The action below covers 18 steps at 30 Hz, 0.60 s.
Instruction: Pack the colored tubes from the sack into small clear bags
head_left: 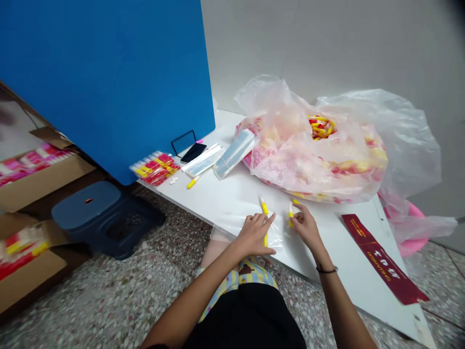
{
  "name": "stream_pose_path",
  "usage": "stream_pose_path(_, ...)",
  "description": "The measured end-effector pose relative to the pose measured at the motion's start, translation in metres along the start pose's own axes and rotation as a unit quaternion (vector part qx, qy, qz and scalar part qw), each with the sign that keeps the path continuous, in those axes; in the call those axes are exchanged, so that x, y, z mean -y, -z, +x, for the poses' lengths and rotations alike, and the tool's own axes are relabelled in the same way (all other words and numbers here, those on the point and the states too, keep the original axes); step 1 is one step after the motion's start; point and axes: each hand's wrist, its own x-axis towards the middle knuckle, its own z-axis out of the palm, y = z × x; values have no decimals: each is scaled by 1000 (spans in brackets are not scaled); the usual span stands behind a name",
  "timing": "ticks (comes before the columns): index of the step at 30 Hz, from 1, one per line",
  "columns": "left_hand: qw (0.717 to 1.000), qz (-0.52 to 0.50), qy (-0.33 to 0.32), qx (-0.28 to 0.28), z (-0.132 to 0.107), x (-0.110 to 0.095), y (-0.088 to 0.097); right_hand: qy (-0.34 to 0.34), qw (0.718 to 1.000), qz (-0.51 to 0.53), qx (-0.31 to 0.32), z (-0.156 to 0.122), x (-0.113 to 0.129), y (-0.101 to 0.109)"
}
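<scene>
At the front of the white table point(337, 252), the right hand point(305, 225) pinches a small yellow tube point(290, 215) between its fingers; the left hand point(254, 235), fingers half open, covers another tube point(264, 207) on a clear plastic sleeve point(232, 225), its grip unclear.

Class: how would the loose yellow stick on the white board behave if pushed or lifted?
The stick probably rolls when pushed, being slim and rounded. It looks light for its size, since the right hand pinches a similar one with fingertips. Its smooth plastic may feel slippery.
</scene>
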Motion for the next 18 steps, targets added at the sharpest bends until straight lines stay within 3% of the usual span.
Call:
stream_pose_path(3,999,-17,26,-39,3,-1,-12,-65,990,115,53,-20,11,13)
stream_pose_path(7,997,-42,37,-61,4,-2,-20,-119,980,117,109,-37,20,30)
stream_pose_path(12,995,-46,42,-75,3,-2,-22,-175,978,95,62,-41,20,40)
stream_pose_path(18,997,-40,20,-68,3,-2,-21,-160,982,87,54,-45,19,22)
